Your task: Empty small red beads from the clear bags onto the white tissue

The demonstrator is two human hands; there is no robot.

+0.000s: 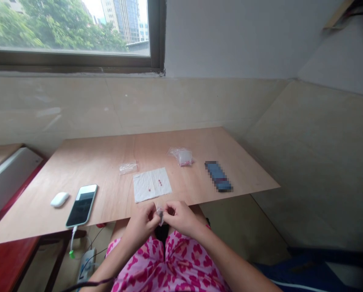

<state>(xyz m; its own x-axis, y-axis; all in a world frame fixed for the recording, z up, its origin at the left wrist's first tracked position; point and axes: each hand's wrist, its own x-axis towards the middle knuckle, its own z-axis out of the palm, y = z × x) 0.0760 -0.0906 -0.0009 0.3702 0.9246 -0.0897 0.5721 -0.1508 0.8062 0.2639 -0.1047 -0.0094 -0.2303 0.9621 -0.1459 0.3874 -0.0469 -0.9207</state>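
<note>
Close to the table's front edge, above my lap, a small clear plastic bag (160, 218) is pinched between both hands. My left hand (143, 221) grips its left side with thumb and finger closed. From the other side, my right hand (181, 219) is closed on it too. What the little bag holds, if anything, is too small to make out. Just beyond my hands a white paper tissue (141, 190) lies flat, with several tiny red bead-like bits (160, 182) on it.
On the wooden table (108, 152) lie a flat clear wrapper (128, 168), a plastic bag with white and pink contents (185, 158) and a dark phone (218, 176). At the left are a white earphone case (59, 199) and a phone (82, 205) plugged into a cable (73, 237).
</note>
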